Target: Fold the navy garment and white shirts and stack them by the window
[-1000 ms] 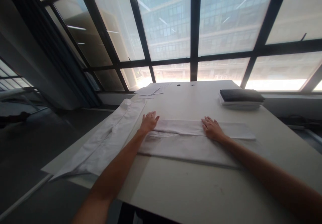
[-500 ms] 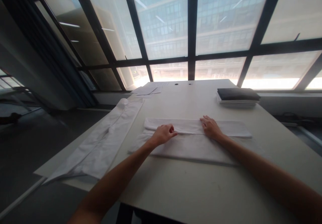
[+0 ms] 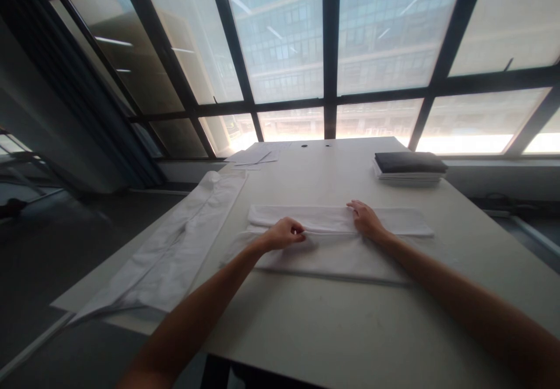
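Observation:
A white cloth (image 3: 332,255) lies folded lengthwise across the middle of the white table (image 3: 350,330). My left hand (image 3: 283,234) rests on it left of centre, fingers curled and pinched on the folded edge. My right hand (image 3: 366,221) lies flat on the upper fold, right of centre, fingers stretched out and pressing the cloth down.
A second white garment (image 3: 184,243) runs along the table's left edge and hangs over it. A stack of folded cloths with a dark one on top (image 3: 409,167) sits at the far right. Loose papers (image 3: 254,157) lie at the far left corner. Large windows stand behind.
My left hand moved right from the cloth's left end to the folded edge and closed from flat to a pinch. My right hand has stayed in place.

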Demonstrator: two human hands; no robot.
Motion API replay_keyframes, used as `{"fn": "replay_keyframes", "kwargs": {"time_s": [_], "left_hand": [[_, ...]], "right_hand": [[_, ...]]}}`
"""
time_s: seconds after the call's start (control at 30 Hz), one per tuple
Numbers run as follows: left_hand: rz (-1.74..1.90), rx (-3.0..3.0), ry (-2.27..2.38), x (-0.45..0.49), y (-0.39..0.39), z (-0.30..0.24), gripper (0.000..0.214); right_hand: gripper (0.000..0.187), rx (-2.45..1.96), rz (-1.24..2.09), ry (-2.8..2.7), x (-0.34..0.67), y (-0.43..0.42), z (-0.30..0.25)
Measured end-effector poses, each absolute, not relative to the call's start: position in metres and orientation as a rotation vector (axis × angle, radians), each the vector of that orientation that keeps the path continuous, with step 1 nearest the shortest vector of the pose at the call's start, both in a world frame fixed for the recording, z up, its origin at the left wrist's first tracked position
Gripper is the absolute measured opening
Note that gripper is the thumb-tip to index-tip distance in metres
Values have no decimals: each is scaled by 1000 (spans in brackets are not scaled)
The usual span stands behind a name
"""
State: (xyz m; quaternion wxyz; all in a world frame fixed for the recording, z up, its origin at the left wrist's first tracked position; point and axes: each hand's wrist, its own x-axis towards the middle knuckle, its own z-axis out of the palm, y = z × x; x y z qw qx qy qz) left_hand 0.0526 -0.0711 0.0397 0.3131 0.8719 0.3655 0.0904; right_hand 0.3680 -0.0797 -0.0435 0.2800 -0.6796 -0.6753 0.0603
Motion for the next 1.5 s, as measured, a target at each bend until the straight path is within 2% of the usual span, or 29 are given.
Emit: {"fn": "replay_keyframes", "kwargs": {"time_s": [0.13, 0.23, 0.33, 0.4, 0.6, 0.73, 0.93, 1.2, 1.4, 1.5], "left_hand": [[300, 2333, 902, 49, -72, 46, 30], [356, 2441, 1083, 51, -72, 39, 23], [462, 2612, 1246, 59, -76, 22, 40], [456, 2709, 1192, 67, -79, 9, 51], [225, 2735, 964, 82, -83, -13, 52], [410, 2630, 887, 73, -70, -16, 42], [630, 2417, 831, 58, -50, -15, 15], [640, 2459, 883, 62, -50, -15, 11], [768, 2541, 1077, 71, -62, -18, 31], [618, 2712, 995, 77, -75, -13, 43]], "right_hand": [[49, -1764, 275, -1669, 373, -79, -35], [47, -1745, 241, -1581, 379, -78, -25], [44, -1701, 109, -1531, 378, -81, -17], [44, -1645, 38, -1586, 372, -86, -15], [46, -1528, 21, -2061, 333, -109, -19], [52, -1449, 183, -2417, 322, -116, -28], [56, -1425, 221, -2499, 325, -117, -31], [57, -1425, 210, -2483, 323, -119, -29], [55, -1432, 200, -2475, 323, -119, -29], [53, -1420, 176, -2469, 321, -121, -29]]}}
